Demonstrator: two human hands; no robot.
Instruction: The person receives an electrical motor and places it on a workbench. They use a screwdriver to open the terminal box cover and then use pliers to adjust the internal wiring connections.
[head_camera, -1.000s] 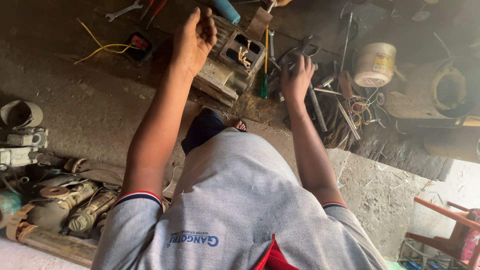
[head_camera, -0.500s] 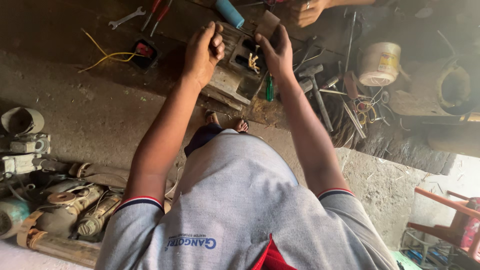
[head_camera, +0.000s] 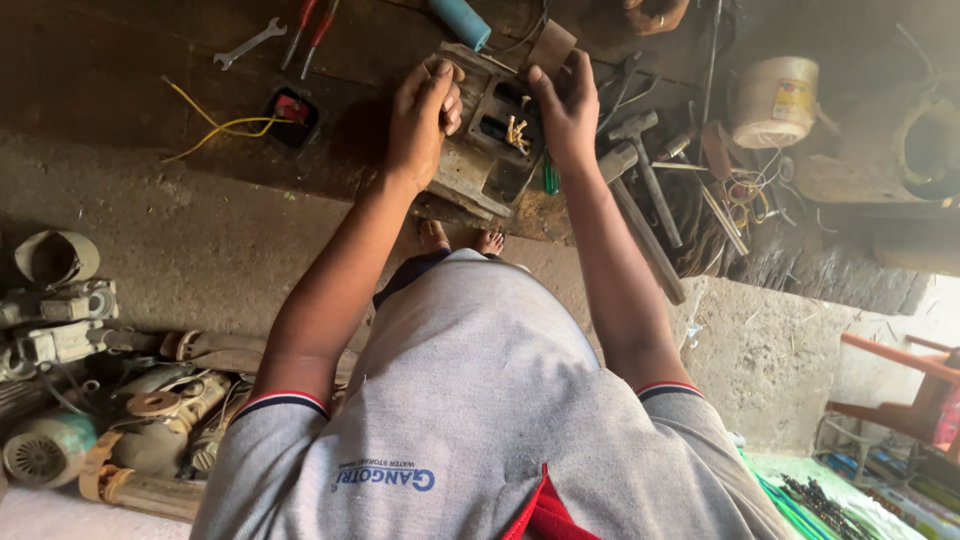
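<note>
Both hands are on the grey metal box (head_camera: 488, 135), and I see it all from the head camera. The left hand (head_camera: 422, 118) is curled around the box's left side. The right hand (head_camera: 568, 108) grips its right side, fingers bent over the edge. That box sits on the dark workbench (head_camera: 120, 90), right in front of me, with little wire ends sticking up inside it. Just beside the right hand lie two hammers (head_camera: 640, 170). A spanner (head_camera: 248, 44) and red pliers (head_camera: 312, 28) rest far to the left, near a yellow wire (head_camera: 215, 125). A white tub (head_camera: 775, 100) stands off to the right.
</note>
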